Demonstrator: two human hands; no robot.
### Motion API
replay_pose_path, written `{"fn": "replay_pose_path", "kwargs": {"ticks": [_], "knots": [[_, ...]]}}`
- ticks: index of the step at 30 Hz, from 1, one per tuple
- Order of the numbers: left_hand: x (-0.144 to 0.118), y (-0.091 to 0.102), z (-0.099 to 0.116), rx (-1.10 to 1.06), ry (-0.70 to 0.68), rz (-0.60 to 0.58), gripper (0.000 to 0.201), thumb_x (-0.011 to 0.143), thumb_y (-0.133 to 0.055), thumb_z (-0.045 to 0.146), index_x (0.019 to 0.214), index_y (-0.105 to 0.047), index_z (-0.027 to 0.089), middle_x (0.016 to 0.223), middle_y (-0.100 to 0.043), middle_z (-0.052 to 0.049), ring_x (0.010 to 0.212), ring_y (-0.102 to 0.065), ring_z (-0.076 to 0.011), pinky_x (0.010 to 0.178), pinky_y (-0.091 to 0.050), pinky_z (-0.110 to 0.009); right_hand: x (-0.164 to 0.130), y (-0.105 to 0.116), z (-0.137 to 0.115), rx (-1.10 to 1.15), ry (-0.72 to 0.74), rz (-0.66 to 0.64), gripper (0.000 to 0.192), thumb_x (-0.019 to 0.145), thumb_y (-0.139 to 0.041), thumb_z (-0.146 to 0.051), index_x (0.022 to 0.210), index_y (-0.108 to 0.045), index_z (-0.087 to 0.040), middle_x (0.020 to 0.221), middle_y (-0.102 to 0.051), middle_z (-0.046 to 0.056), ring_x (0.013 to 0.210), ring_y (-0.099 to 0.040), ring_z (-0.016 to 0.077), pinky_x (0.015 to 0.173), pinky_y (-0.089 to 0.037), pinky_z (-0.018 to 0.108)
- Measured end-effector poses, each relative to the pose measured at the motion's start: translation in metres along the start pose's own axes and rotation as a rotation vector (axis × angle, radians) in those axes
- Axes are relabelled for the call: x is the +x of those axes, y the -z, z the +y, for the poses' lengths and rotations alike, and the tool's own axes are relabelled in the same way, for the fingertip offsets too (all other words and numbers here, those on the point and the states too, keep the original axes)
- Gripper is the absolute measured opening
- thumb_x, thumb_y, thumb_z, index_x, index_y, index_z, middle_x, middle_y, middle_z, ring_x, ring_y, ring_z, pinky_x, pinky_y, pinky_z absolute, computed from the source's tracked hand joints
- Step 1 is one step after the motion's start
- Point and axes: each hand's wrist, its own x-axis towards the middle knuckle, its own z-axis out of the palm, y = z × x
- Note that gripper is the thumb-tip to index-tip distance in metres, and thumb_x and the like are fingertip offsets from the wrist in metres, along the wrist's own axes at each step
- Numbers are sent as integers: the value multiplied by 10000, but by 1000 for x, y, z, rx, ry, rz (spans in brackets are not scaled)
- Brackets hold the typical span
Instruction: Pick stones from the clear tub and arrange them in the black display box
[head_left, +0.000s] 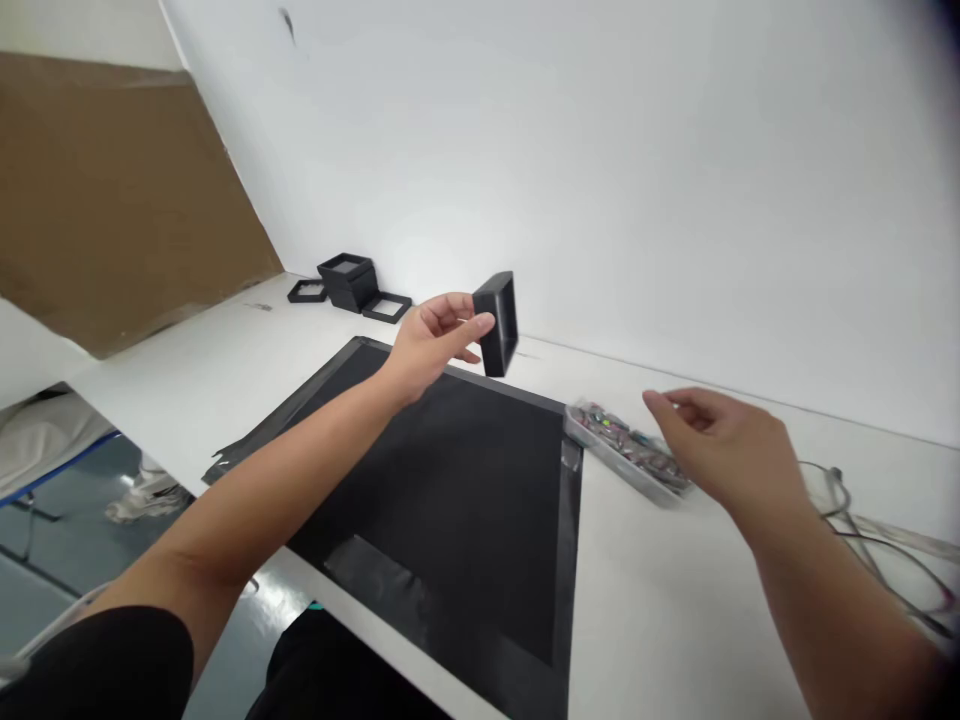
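Raised above the far side of a black mat (465, 470), my left hand (427, 345) grips a small black box (495, 325) between thumb and fingers. The box is tilted on its side, with its hollow face turned to the right. My right hand (727, 440) hovers at the right, just beyond the end of a clear plastic tray (626, 462). Its fingers are curled in with the thumb near them; whether anything small is pinched there is hidden. Many small, mixed-colour wrapped-looking pieces (619, 432) fill the tray.
Against the white wall stand stacked black boxes (352, 285), with a flat black frame (386, 307) and another black frame (307, 291) beside them. Thin cables (855, 520) lie at the right. A brown board (127, 200) stands at the left. Dark tape edges the mat on the white table (660, 590).
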Motion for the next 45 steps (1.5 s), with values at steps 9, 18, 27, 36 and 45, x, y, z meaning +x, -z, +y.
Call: {"fn": "replay_pose_path", "kwargs": {"ticks": [9, 18, 27, 36, 45], "knots": [[-92, -50, 57, -185, 109, -147, 190, 681, -859, 259, 794, -730, 178, 687, -669, 25, 584, -604, -64, 534, -515, -178, -100, 20, -92, 689, 743, -127, 79, 815, -727, -286, 771, -681, -238, 712, -660, -9, 664, -595, 140, 593, -489, 287], [-79, -22, 49, 161, -493, -389, 840, 547, -793, 736, 1253, -637, 309, 1292, -624, -55, 1226, -574, -313, 974, -515, -417, -105, 22, -86, 1216, 446, -512, 150, 841, -724, -403, 840, -753, -256, 778, -700, 20, 705, -655, 173, 626, -550, 328], [-94, -28, 23, 408, -436, -534, 1184, 598, -830, 651, 1560, -219, 329, 1435, -449, -113, 1364, -409, -337, 1178, -334, -517, -98, -2, -89, 1343, 274, -719, 184, 786, -711, -389, 812, -736, -208, 754, -698, 35, 653, -648, 184, 562, -556, 323], [-91, -24, 6, 310, -452, -536, 1258, 344, -878, 712, 1428, -393, 295, 1368, -514, -132, 1261, -506, -363, 1147, -371, -510, -100, -13, -85, 1181, 212, -631, 90, 747, -654, -246, 669, -674, -206, 620, -664, 13, 562, -599, 168, 585, -503, 328], [-97, -28, 15, 193, -382, -591, 1106, 404, -942, 530, 1365, -459, 272, 1275, -592, -97, 1141, -612, -313, 1057, -486, -440, -108, -11, -90, 1252, 212, -737, 136, 727, -611, -206, 726, -747, -207, 694, -694, 22, 693, -659, 182, 669, -546, 316]]}}
